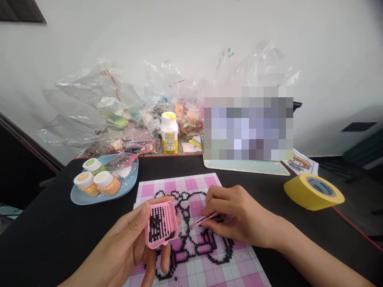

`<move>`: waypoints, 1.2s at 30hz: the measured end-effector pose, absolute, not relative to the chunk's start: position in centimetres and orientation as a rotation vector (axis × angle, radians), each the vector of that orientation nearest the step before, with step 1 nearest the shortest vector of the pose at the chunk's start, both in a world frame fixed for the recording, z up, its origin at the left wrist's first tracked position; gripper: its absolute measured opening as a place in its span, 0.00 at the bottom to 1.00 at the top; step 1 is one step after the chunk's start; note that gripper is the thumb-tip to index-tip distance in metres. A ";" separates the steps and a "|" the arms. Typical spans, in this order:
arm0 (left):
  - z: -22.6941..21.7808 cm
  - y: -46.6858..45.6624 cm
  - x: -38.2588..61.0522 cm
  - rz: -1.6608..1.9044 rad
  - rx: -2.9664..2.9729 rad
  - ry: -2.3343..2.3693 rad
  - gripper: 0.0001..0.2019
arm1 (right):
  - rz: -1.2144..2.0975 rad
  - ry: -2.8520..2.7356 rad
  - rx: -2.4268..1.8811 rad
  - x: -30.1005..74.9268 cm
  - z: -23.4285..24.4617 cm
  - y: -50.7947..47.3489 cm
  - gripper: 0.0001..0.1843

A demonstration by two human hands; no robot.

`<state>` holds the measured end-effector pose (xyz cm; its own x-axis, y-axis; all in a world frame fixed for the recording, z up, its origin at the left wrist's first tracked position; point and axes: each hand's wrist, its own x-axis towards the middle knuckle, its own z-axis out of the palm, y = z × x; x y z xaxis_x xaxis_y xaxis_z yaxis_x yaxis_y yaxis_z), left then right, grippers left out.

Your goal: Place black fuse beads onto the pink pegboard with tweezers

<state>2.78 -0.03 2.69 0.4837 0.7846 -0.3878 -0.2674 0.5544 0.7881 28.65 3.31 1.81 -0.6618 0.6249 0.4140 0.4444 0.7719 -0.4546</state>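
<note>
My left hand (133, 233) grips a small pink ridged tray (171, 215), tilted toward me, with black beads lined up in its grooves. My right hand (242, 213) pinches pink tweezers (200, 221), their tips pointing left, just over the pegboard. Whether a bead sits between the tips is too small to tell. Under both hands lies a pink and white checked pegboard (247, 273), where black beads (220, 261) form the outline of a figure. Part of that outline is hidden by my hands and the tray.
A blue plate (78, 198) on the left bears lidded bead jars (107, 184) and small bags. Behind stand a white and yellow bottle (169, 133) and clear plastic bags (98, 107). A yellow tape roll (299, 193) lies right, near a blurred-out area on a pale board (248, 166).
</note>
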 end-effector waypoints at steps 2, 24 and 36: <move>2.7 0.0 2.8 0.716 0.724 0.827 0.32 | 0.432 -2.400 -0.798 28.6 1.9 3.3 0.08; 3.9 -0.1 3.2 0.701 0.709 0.852 0.26 | 0.044 -1.547 -1.182 29.4 1.3 4.6 0.06; 4.2 -0.1 2.9 0.673 0.678 0.872 0.30 | 0.206 -1.306 -1.513 33.9 -1.4 8.9 0.20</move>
<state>2.91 -0.10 4.17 0.4734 0.7569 -0.4505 -0.2441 0.6041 0.7586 33.92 8.92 -1.38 0.3831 0.7900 0.4788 0.6045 0.1775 -0.7766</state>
